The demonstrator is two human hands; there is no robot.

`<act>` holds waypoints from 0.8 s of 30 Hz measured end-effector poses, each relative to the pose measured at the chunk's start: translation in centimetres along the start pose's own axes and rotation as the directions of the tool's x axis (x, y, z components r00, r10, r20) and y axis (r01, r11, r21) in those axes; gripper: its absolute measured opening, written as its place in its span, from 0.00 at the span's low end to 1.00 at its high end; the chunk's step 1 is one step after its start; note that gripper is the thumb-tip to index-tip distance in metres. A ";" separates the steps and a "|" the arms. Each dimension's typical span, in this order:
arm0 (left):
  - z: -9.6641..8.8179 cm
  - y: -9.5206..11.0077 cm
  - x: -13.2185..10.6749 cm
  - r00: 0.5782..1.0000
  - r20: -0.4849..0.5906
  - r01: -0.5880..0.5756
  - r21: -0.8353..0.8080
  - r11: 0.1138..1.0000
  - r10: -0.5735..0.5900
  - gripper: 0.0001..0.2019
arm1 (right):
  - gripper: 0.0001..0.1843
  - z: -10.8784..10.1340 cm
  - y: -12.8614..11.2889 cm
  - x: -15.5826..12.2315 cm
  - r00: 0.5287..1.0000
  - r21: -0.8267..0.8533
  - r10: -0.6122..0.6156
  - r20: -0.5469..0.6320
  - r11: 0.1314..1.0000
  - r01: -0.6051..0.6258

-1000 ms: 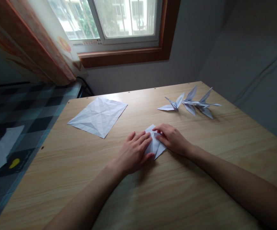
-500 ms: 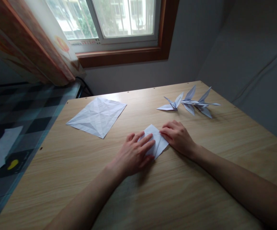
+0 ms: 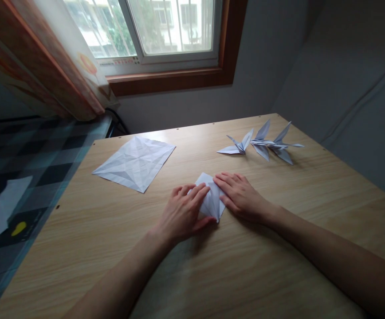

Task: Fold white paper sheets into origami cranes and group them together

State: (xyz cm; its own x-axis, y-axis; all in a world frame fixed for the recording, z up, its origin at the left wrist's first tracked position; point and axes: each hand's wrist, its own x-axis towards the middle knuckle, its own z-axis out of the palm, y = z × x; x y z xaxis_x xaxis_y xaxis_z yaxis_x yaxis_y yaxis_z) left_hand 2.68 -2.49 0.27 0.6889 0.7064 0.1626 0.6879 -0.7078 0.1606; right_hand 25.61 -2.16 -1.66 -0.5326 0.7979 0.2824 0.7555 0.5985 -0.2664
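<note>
A small folded sheet of white paper (image 3: 210, 201) lies on the wooden table under both hands, one corner toward the back and a narrow point toward me. My left hand (image 3: 186, 212) rests on its left side, fingers stretched over the folds and thumb by the near point. Across the right edge lie the extended fingers of my right hand (image 3: 241, 195), palm down. Both hands are open and press on the paper without gripping it. Their fingers hide part of its left and right edges.
An unfolded, creased white sheet (image 3: 137, 161) lies at the back left of the wooden table (image 3: 112, 243). Several folded paper cranes (image 3: 265, 144) stand in a row at the back right. Beyond the left edge, loose paper (image 3: 2, 208) lies on a checked cloth (image 3: 56, 153).
My right hand has shifted left over the paper and its fingers have straightened from a pinch at the right corner. The right side of the paper is folded inward, making it narrower.
</note>
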 end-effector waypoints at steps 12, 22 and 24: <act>0.7 -0.6 -0.1 0.987 -0.139 0.077 -0.010 0.997 -0.077 0.49 | 0.15 -0.9 2.2 -0.2 0.974 0.204 -0.160 -0.162 0.960 0.192; 0.3 -2.5 -0.2 0.956 -0.243 -0.181 -0.045 0.982 0.165 0.26 | 0.07 -1.4 2.5 -0.3 0.938 -0.015 -0.340 -0.068 0.940 0.340; 0.2 -2.4 -0.1 0.950 -0.256 -0.195 -0.043 0.980 0.178 0.26 | 0.07 -1.4 2.5 -0.3 0.929 -0.020 -0.361 -0.076 0.932 0.361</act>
State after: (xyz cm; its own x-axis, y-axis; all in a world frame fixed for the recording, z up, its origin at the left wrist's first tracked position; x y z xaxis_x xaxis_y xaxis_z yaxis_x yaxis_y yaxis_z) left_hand 0.96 -0.84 -0.35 0.7186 0.5448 0.4322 0.5297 -0.8315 0.1673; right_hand 28.17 -1.02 -1.11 -0.7390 0.5197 0.4286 0.5199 0.8446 -0.1276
